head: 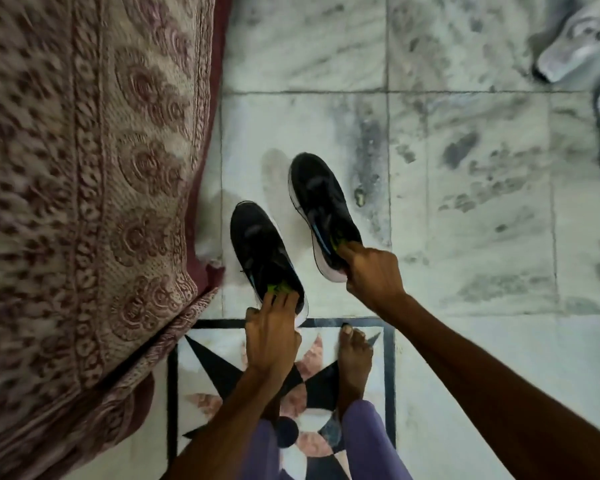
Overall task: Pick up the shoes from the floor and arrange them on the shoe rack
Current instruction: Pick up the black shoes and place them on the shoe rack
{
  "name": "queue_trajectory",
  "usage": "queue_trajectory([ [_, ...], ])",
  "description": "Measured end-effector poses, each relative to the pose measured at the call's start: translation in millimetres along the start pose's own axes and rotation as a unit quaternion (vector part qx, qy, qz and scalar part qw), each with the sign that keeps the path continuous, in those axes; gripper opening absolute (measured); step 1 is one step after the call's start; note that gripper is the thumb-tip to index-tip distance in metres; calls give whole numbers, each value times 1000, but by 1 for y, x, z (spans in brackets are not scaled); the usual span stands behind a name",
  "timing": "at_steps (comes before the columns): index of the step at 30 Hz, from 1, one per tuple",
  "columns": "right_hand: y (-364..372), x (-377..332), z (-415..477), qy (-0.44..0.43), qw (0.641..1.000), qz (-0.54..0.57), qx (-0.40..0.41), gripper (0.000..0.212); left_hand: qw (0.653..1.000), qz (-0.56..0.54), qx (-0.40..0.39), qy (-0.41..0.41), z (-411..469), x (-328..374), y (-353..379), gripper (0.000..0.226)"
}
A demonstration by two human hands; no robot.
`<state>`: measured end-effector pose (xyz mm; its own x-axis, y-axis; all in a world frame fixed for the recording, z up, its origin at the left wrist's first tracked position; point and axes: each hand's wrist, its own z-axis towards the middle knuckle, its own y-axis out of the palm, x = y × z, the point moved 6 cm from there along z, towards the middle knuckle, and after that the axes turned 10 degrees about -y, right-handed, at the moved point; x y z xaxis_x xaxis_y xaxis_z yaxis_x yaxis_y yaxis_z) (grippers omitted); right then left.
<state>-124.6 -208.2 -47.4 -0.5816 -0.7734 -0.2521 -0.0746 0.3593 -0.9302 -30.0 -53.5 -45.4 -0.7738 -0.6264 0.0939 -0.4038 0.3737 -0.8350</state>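
Note:
Two black sneakers with white soles and green-lined openings hang over the marble floor. My left hand [272, 336] grips the heel opening of the left black sneaker [258, 245], its toe pointing away from me. My right hand [371, 268] holds the heel of the right black sneaker [321, 202], which tilts onto its side and shows the white sole edge. Faint shadows lie on the tiles beneath both shoes. A pair of white shoes [574, 45] lies on the floor at the far right top corner. No shoe rack is in view.
A bed with a patterned maroon and cream cover [84, 202] fills the left side, its cloth hanging to the floor. My bare foot [354, 362] stands on a star-patterned floor inlay [219, 372]. Grey-veined marble tiles [482, 220] spread to the right.

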Motion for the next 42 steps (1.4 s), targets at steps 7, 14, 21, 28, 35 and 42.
queue_trajectory([
  [7,-224,-30,-157,159,982,71,73,34,981,84,16,173,-120,78,-222,65],
  [14,-429,-41,-343,302,937,79,157,37,941,125,29,314,-270,199,-390,60],
  [21,-510,1,-539,423,882,94,183,25,901,97,8,423,-413,363,-434,59],
  [28,-505,81,-699,495,839,101,201,24,877,87,-9,473,-510,518,-379,54],
  [35,-452,160,-789,554,802,134,180,19,850,106,-63,512,-534,642,-287,50],
  [42,-394,219,-815,591,767,188,162,21,814,169,-73,551,-515,726,-211,52],
])
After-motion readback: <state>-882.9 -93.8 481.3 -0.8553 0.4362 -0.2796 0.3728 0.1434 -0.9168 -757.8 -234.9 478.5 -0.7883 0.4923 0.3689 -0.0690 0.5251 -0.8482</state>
